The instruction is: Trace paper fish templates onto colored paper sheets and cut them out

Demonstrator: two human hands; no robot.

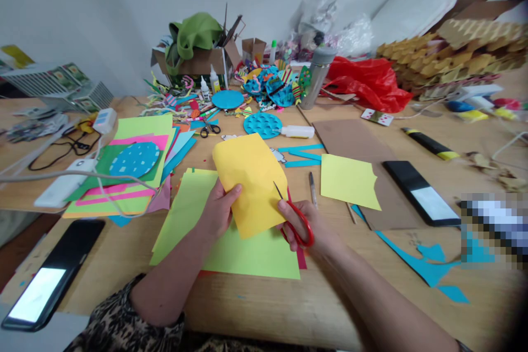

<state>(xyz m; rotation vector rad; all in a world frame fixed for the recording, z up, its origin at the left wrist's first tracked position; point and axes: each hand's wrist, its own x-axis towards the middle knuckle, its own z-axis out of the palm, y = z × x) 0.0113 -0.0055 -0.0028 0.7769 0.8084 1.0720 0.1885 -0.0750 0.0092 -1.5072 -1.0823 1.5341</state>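
My two hands hold a yellow paper and red-handled scissors above a cluttered craft counter.

My left hand pinches the lower left edge of the yellow paper, thumb on top, holding it tilted above lime-green sheets that lie flat on the wooden counter. My right hand is closed through the handles of the scissors, whose thin blade meets the paper's right edge. Just to the right lie a pen and a pale yellow sheet with a notched edge.
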